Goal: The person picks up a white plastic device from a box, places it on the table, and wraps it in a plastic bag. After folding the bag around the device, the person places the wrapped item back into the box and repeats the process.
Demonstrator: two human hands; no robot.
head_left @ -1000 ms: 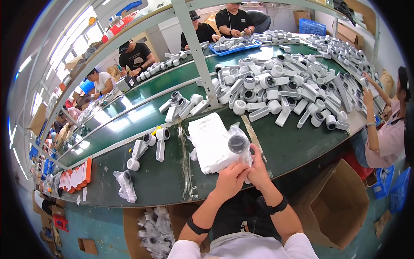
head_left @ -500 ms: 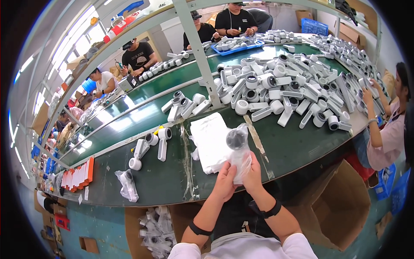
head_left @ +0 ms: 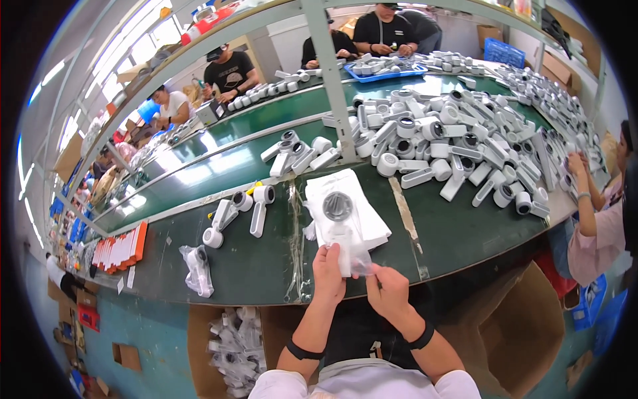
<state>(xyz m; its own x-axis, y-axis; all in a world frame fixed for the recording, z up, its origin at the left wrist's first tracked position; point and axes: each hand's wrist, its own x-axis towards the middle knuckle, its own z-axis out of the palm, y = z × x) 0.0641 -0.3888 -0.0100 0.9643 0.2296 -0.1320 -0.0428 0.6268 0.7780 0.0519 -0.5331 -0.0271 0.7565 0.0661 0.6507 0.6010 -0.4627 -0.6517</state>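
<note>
A white handheld device with a round dark-grey head is inside a clear plastic bag, above a stack of white plastic bags. My left hand is closed round the lower part of its handle, with the thumb on top. My right hand, just to the right, pinches the loose edge of the clear bag. Left of the stack lies another bagged device, near the bench's front edge. Several unbagged devices lie behind it.
A large heap of white devices covers the bench's right rear. An upright post rises behind the stack. Below the bench are a carton of bagged devices and an open carton. Orange-and-white pieces lie left. Co-workers sit around the benches.
The bagged device has shifted left over the stack and now lies more upright in view. My right hand has moved off its handle to the bag's edge. The view has shifted slightly.
</note>
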